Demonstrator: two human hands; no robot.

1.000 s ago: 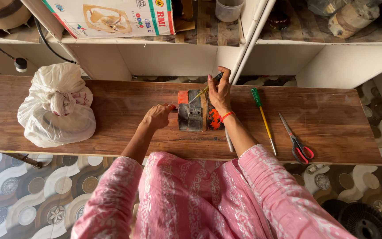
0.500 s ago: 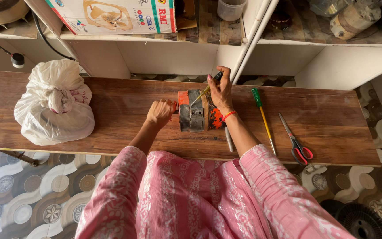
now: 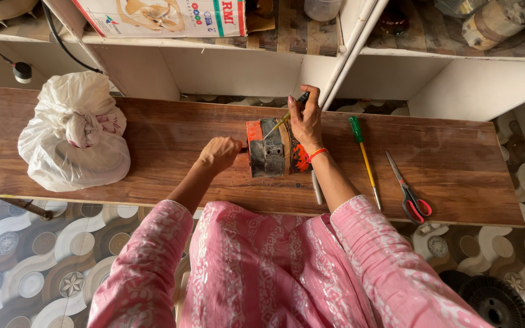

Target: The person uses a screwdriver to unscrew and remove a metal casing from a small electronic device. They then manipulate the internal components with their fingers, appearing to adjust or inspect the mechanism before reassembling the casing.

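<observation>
A grey metal block with orange ends (image 3: 270,149), like a small motor core, sits in the middle of a wooden bench (image 3: 171,130). My left hand (image 3: 220,153) is closed at the block's left end, gripping something small there. My right hand (image 3: 305,119) rests on the block's right side and holds a slim yellow-shafted tool (image 3: 284,117) with a dark handle, its tip on the top of the block. An orange band circles my right wrist.
A tied white plastic bag (image 3: 73,140) lies at the bench's left. To the right lie a green-handled screwdriver (image 3: 363,157), red-handled scissors (image 3: 409,187) and a grey pen-like tool (image 3: 316,188). White shelves with a carton and jars stand behind. Patterned floor lies below.
My left hand moved right from beside the block to its left end and closed there. My right hand keeps the slim tool on the block's top.
</observation>
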